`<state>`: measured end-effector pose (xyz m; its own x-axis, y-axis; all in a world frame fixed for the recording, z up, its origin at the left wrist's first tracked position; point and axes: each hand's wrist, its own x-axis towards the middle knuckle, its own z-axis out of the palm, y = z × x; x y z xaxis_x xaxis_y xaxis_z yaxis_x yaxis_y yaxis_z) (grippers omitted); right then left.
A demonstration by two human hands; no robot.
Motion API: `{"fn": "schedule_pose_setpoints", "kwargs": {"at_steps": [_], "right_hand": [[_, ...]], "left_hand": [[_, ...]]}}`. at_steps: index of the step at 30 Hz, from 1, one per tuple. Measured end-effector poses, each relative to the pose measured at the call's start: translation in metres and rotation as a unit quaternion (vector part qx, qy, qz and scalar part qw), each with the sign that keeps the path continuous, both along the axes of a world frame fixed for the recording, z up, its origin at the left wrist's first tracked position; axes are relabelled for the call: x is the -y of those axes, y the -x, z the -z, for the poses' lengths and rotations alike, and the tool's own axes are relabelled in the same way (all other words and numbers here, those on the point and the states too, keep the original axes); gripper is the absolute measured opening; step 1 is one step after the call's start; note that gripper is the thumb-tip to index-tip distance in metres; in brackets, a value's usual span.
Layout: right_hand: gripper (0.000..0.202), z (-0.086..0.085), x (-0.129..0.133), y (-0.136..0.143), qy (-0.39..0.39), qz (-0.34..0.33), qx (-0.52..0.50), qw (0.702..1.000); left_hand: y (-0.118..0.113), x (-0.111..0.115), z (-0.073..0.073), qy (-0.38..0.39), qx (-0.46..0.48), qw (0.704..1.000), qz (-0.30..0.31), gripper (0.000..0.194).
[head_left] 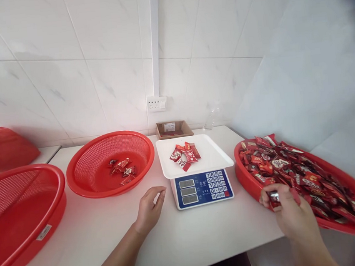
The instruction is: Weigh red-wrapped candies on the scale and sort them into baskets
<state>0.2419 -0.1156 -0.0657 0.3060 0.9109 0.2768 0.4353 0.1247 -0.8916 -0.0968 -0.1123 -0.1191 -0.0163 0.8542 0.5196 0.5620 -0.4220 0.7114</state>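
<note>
My right hand [290, 210] is closed on a small shiny red packet [274, 198] at the near left rim of the right-hand red basket [243, 176], which is heaped with red wrapped packets [297, 169]. My left hand [150, 209] hovers over the table, left of the scale [203, 189]; its thumb and fingers curve with a gap between them, and nothing shows in it. Several red packets [186, 155] lie on the scale's white tray [215, 156]. A few more packets [123, 167] sit in the round red basket [86, 167] left of the scale.
Another red basket [25, 214] stands at the far left, with a red bag [4, 147] behind it. A small cardboard box [177, 129] and a clear plastic item [208, 121] are by the wall, behind the scale. The white table's [176, 246] front edge is near me.
</note>
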Motion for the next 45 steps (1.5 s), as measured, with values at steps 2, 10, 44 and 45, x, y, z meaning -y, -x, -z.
{"fn": "schedule_pose_setpoints", "kwargs": {"at_steps": [2,10,44,45], "right_hand": [[0.042,0.012,0.006,0.013,0.019,-0.033,-0.038,0.999],[0.012,0.026,0.015,0.103,0.146,-0.239,0.093,0.956],[0.065,0.074,0.029,0.072,0.09,-0.159,-0.089,0.979],[0.065,0.073,0.029,0.071,0.089,-0.157,-0.088,0.98]], "left_hand": [[-0.003,0.003,-0.001,-0.004,-0.005,1.0,0.014,0.02],[-0.042,0.03,-0.028,0.032,-0.077,0.969,0.233,0.037],[-0.074,-0.158,-0.073,0.036,-0.399,0.9,0.172,0.059],[-0.073,-0.158,-0.075,0.034,-0.388,0.905,0.169,0.058]]}}
